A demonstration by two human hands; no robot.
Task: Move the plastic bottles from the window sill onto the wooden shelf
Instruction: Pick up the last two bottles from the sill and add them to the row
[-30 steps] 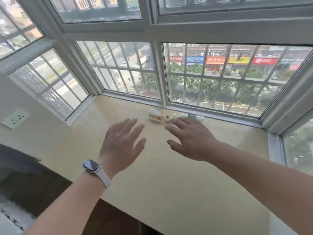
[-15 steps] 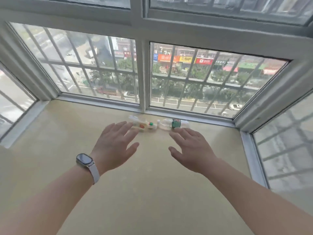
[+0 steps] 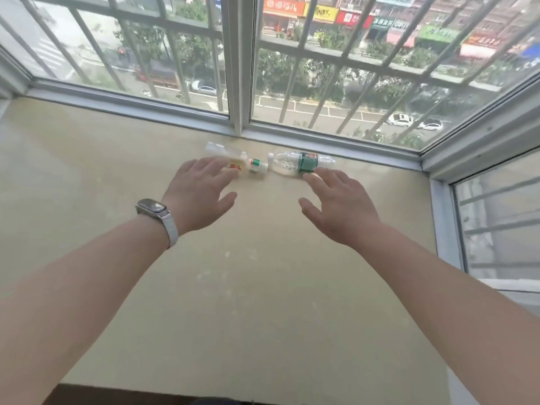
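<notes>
Two plastic bottles lie on their sides, cap to cap, at the back of the beige window sill (image 3: pixel 239 282), close to the window frame. The left bottle (image 3: pixel 233 159) is pale with a red-orange label and a white cap. The right bottle (image 3: pixel 298 163) is clear with a green label. My left hand (image 3: pixel 198 191), with a watch on the wrist, hovers open, its fingertips over the left bottle's body. My right hand (image 3: pixel 339 206) is open, its fingertips just short of the green label. Neither hand holds anything. The wooden shelf is out of sight.
Barred windows (image 3: pixel 336 68) close off the sill at the back, and a side pane (image 3: pixel 496 223) bounds it on the right. The grey frame rail (image 3: pixel 321 144) runs right behind the bottles. The sill's near edge (image 3: pixel 175 390) ends at a dark strip below.
Both hands have reached forward toward the bottles, and the view has moved closer and tilted down. The left fingertips now overlap the left bottle; the bottles have not moved.
</notes>
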